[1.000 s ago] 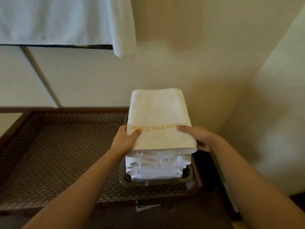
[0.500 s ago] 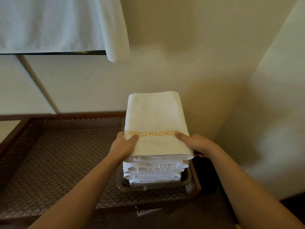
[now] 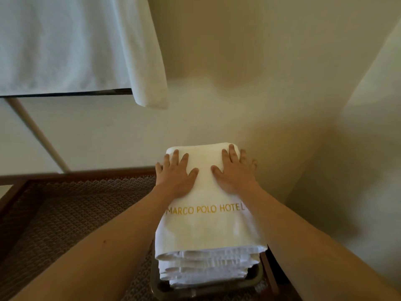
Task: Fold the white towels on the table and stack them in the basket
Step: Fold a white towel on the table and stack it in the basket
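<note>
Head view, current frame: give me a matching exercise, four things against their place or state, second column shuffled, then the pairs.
Things:
1. left hand
2. top towel
3. basket
4. hanging white cloth

Places or states:
A. draped over an edge at upper left
B. dark rim showing under the stack of folded towels
C. fingers straight, pressing flat on the far left part of the towel
D. folded, gold lettering facing up, lying on the stack

Pairs: 1-C, 2-D, 3-B, 4-A. The right hand presses flat beside the left.
</note>
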A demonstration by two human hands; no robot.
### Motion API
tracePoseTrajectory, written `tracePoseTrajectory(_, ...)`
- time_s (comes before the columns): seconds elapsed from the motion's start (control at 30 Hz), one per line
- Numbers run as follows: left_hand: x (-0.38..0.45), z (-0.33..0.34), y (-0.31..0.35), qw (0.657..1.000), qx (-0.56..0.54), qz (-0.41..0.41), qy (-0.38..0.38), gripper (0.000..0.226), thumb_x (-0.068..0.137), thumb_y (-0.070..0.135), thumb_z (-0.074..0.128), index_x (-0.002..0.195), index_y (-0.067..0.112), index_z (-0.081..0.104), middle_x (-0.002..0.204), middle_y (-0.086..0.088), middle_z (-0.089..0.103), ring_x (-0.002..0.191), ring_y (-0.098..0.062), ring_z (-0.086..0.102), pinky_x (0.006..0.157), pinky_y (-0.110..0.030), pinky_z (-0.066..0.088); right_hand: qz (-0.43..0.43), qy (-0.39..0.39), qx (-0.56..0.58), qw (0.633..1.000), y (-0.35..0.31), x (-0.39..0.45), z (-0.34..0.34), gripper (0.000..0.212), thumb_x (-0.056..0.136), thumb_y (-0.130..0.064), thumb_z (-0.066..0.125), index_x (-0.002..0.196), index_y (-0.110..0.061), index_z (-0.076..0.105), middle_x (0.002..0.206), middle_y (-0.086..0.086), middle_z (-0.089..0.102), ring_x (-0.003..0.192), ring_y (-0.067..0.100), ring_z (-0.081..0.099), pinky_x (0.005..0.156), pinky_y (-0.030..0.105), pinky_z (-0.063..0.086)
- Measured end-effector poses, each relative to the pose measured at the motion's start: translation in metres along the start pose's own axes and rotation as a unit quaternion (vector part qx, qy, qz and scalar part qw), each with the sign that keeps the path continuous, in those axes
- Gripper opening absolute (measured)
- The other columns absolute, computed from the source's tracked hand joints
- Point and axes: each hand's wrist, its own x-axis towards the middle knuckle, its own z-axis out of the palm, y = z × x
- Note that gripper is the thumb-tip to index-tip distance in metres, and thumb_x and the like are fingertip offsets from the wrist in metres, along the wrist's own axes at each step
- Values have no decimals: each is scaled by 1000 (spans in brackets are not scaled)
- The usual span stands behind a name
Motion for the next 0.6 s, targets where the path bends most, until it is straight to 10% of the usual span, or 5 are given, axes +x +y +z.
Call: tracePoseTrajectory(0.6,35,58,-7,997,-67,-22,-20,74,98,71,24,162,38,7,171,10,-10,157,-23,-10,126,-56,10,44,-21,63,997,21,38,58,78,98,-69,21,164,-32,2,172,-6,-10,157,34,1,122,66,5)
